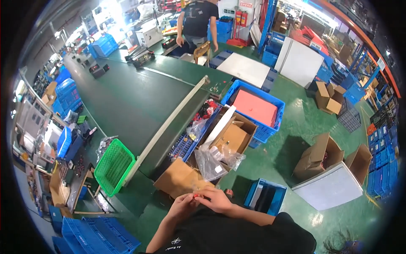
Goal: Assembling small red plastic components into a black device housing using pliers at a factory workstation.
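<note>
Close to my body, my left hand [183, 206] and my right hand [216, 200] meet, fingers closed around a small red part [195, 196]. Its exact kind is too small to make out, and the fingertips partly cover it. Just beyond my hands lies the flap of an open cardboard box [177, 175]. Clear plastic bags [211, 163] hang over the box's near side. A second small red piece [229, 193] shows to the right of my right hand.
Beyond the box runs a wide green conveyor belt [131, 97]. A green basket [114, 167] stands at its left end. Blue crates [264, 197] are at right, one [270, 131] holding a red sheet [255, 106]. Open cartons [317, 158] stand farther right. Another person [198, 21] stands at the back.
</note>
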Motion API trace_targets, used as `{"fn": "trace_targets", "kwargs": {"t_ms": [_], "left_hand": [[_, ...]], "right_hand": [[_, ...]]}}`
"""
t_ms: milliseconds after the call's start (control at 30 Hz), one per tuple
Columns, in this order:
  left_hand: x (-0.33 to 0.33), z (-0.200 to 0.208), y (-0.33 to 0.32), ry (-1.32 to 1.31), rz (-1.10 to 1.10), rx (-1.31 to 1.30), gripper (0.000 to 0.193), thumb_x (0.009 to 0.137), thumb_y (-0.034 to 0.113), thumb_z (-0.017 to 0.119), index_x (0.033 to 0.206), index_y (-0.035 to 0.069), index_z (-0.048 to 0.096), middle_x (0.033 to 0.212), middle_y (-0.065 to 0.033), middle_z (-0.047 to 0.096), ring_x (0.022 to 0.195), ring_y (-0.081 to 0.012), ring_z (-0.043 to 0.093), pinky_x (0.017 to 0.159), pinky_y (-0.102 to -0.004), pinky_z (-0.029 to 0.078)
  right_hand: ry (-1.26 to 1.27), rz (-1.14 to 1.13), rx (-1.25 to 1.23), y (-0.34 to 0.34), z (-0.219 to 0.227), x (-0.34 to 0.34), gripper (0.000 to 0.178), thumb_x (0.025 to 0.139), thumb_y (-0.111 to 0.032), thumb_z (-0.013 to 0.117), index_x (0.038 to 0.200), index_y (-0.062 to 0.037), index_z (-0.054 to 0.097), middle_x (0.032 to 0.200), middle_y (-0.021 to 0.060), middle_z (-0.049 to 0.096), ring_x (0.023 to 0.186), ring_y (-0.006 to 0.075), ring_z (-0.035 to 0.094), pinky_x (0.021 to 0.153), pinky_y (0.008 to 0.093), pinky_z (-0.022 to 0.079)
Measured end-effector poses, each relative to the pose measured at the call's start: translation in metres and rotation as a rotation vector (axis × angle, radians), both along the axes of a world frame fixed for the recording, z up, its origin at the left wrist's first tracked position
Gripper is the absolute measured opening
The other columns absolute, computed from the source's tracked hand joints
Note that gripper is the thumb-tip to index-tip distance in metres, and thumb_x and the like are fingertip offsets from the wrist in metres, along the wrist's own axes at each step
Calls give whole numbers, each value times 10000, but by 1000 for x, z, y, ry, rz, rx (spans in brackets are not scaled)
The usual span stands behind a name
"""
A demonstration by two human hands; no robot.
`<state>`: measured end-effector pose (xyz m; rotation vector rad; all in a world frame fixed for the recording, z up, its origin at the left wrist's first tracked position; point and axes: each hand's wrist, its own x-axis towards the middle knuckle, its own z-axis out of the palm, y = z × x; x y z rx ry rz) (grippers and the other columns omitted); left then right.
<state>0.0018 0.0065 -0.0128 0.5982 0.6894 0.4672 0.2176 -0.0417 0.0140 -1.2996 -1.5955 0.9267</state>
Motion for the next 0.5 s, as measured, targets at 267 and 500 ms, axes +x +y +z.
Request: {"fn": "trace_targets", "kwargs": {"t_ms": [267, 500], "left_hand": [[8, 28, -1, 109, 129, -99, 309, 1016, 149, 634, 1275, -20, 629, 1075, -62, 691, 916, -125, 646, 860, -280, 543], [6, 14, -11, 181, 246, -67, 332, 983, 140, 682, 1265, -34, 655, 1054, -85, 719, 876, -141, 673, 816, -283, 569]], "right_hand": [[-184, 65, 81, 1, -7, 0, 305, 979, -332, 662, 1209, -140, 719, 990, 114, 672, 911, 327, 682, 792, 405, 561], [-230, 46, 159, -3, -14, -7, 309, 968, -341, 684, 1193, -132, 723, 964, 101, 672, 856, 323, 682, 739, 407, 564]]}}
